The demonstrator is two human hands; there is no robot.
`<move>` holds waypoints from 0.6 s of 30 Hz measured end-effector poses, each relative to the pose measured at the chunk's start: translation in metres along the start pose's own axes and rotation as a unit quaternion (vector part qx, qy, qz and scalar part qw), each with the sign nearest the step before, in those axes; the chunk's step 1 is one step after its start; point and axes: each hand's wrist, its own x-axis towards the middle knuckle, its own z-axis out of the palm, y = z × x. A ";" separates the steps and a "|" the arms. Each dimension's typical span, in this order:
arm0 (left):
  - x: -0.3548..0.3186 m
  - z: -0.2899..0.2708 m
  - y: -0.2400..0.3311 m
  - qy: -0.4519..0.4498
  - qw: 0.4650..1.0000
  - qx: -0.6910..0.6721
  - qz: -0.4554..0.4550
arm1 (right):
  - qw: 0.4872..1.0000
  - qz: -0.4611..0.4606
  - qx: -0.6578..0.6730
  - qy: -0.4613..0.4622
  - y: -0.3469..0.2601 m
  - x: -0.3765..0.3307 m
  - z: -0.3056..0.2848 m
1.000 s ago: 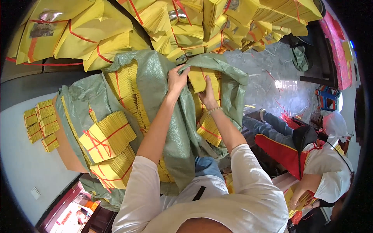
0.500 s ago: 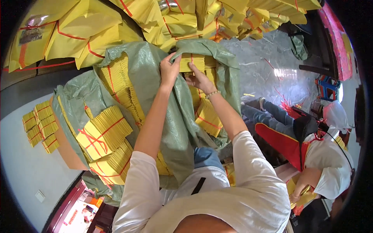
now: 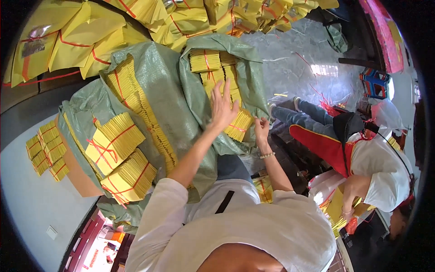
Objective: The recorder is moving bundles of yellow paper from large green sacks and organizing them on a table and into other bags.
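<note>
**Yellow paper bundles in woven green sacks: hands at the open mouth**

We record two green woven plastic sacks, coarse-textured and creased. The nearer sack lies slit open, exposing long rows of thin yellow paper sheets stacked edge-on. Two block-shaped bundles, each cross-tied with red string, rest on its lower part. The farther sack stands open at the mouth and holds similar tied yellow paper bundles, packed in layers.

The left hand is spread, fingers apart, palm laid flat on the bundles inside the farther sack; it grips nothing. The right hand sits just below and right of it, fingers curled at the sack's lower edge beside a fanned bundle; we cannot tell whether it pinches the paper or the fabric.

Small loose bundles lie on a pale surface far left. Yellow folded packages bound with red tape pile behind. Another person in white and red bends at right.
</note>
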 end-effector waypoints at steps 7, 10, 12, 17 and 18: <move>-0.041 0.084 -0.043 -0.238 0.886 -0.039 -0.395 | 0.889 0.326 0.251 -0.202 0.005 0.003 0.006; -0.036 0.078 -0.044 -0.284 0.869 -0.108 -0.391 | 0.800 0.317 0.418 -0.291 -0.007 -0.005 0.029; -0.029 0.067 -0.033 -0.251 0.898 -0.053 -0.356 | 0.822 0.294 0.403 -0.276 -0.021 -0.010 0.037; 0.020 0.035 -0.017 -0.213 0.939 0.050 -0.264 | 0.727 0.311 0.524 -0.316 -0.068 -0.022 0.062; 0.034 0.031 -0.019 -0.211 0.942 0.071 -0.252 | 0.730 0.340 0.512 -0.298 -0.075 -0.023 0.070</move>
